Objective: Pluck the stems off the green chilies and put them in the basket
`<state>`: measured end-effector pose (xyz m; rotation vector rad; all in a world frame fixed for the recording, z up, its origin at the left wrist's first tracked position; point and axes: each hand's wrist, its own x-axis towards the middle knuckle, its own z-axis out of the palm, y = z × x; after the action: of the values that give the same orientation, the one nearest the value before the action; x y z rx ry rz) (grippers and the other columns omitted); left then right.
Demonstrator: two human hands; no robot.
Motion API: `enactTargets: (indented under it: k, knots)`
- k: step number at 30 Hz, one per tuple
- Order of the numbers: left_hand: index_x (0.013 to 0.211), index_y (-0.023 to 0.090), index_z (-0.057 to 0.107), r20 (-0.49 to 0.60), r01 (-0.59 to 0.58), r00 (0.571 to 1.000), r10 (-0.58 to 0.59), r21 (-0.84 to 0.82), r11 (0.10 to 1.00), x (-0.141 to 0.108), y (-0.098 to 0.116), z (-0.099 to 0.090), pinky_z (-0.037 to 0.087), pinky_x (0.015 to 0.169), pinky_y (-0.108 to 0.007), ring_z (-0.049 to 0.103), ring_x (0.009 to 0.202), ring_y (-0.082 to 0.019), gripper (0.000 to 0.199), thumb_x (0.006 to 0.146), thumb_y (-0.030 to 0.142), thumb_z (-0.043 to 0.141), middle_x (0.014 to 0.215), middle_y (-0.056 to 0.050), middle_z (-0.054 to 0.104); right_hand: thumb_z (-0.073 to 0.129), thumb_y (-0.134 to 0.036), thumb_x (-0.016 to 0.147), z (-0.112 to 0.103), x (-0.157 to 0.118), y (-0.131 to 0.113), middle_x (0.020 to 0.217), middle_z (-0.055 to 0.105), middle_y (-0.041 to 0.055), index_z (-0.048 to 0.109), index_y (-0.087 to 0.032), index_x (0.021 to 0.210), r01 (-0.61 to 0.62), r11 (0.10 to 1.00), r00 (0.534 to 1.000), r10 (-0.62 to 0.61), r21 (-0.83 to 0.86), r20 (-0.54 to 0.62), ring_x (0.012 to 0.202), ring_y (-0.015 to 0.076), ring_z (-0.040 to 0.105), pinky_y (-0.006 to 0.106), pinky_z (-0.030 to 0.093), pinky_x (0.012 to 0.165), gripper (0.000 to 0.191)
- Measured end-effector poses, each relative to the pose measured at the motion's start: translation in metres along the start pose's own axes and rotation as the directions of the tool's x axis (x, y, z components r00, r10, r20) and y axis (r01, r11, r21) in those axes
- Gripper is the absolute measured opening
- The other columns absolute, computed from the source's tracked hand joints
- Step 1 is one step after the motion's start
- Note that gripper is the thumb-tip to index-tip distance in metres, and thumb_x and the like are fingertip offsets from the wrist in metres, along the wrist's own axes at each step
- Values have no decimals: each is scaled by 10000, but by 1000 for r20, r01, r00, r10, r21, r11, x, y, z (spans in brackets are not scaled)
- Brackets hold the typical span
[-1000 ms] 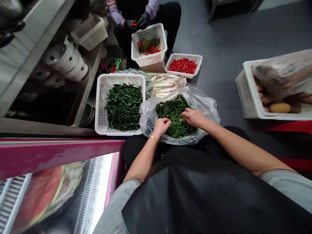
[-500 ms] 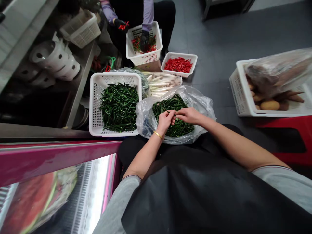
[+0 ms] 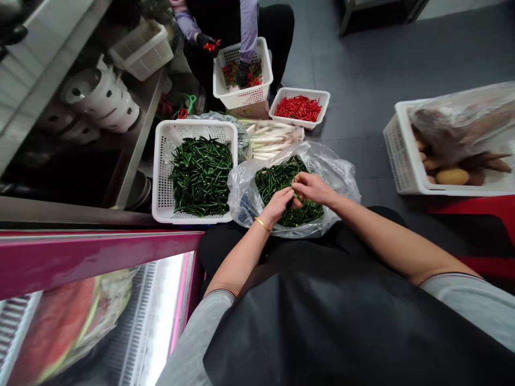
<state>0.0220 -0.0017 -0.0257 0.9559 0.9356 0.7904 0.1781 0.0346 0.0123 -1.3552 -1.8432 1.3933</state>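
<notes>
My left hand (image 3: 280,205), with a gold bangle at the wrist, has its fingers pinched together over a clear plastic bag (image 3: 340,179) of green chilies (image 3: 273,182). Meeting it at the fingertips is my right hand (image 3: 313,188), also closed in a pinch. Whatever lies between the fingers is too small to make out. Left of the bag stands a white perforated basket (image 3: 161,171) heaped with green chilies (image 3: 201,174).
Beyond the bag lie white-stemmed vegetables (image 3: 269,138) and a small basket of red chilies (image 3: 298,108). A gloved person sorts chilies in another basket (image 3: 242,97). Potatoes fill part of a crate (image 3: 402,155) at right; a metal shelf (image 3: 139,145) is at left.
The view has shifted slightly, moving the scene to the right. My hands have changed their angle, the right fingertips now above the left. The other person's hand has moved in the basket.
</notes>
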Motion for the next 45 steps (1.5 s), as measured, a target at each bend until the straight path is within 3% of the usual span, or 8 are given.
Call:
enactTargets:
  k: [9,12,15,19,26,37,42,45]
  knots:
    - [819,151,584,278,-83,960,-25,369,926,-49,13,-16,320,512,-217,407,532,-76,335,850,477,513,607,20,491,540,-648,760,4,-21,21,636,623,22,562,-159,852,-180,968,866,70,177,496,435,108,515,254,425,442,497]
    - [834,147,593,137,80,984,-116,242,967,-43,16,-27,226,428,-212,314,425,-55,362,807,506,562,502,56,408,553,-604,792,-7,0,24,885,687,104,612,-164,1049,-46,940,933,161,-339,321,688,185,640,285,469,604,513]
    - [868,143,614,-155,149,978,-139,49,988,-24,20,-35,142,398,-209,221,369,-37,364,732,477,662,434,94,304,497,-469,874,-15,39,23,1125,640,170,613,-164,1161,-42,626,998,63,-779,-4,938,274,634,323,450,718,435]
    - [809,115,637,-263,236,928,-264,-135,962,4,22,-35,110,388,-200,236,364,-20,342,703,432,709,458,74,353,391,-288,918,-12,64,22,1031,658,200,692,-90,989,3,423,991,121,-906,59,915,288,635,314,414,683,367]
    - [694,119,540,-146,315,906,-396,-390,865,24,-4,-21,114,369,-158,227,373,1,381,669,439,746,483,82,338,353,-345,944,10,-5,23,862,655,113,704,-154,896,220,605,974,-94,-765,205,755,181,609,263,391,653,402]
    - [543,156,441,41,332,942,-333,-258,907,-11,-5,-42,124,347,-188,239,306,-11,306,633,295,699,383,69,370,472,-381,898,11,20,-16,775,678,24,709,-184,865,559,819,636,-320,-133,703,669,120,567,226,392,653,310]
    - [653,169,479,-410,85,888,-209,-300,950,-11,-4,-30,158,353,-194,278,308,-27,207,683,322,616,416,85,388,389,-417,929,34,10,-8,780,665,68,693,-156,841,370,832,879,-171,-413,444,675,152,575,253,389,647,411]
    - [694,183,482,-511,73,843,-166,-196,978,-11,-4,-30,179,367,-197,329,338,-44,121,692,278,556,458,72,444,377,-459,933,27,4,2,853,660,82,683,-179,906,326,801,912,-127,-502,390,762,181,592,276,413,703,416]
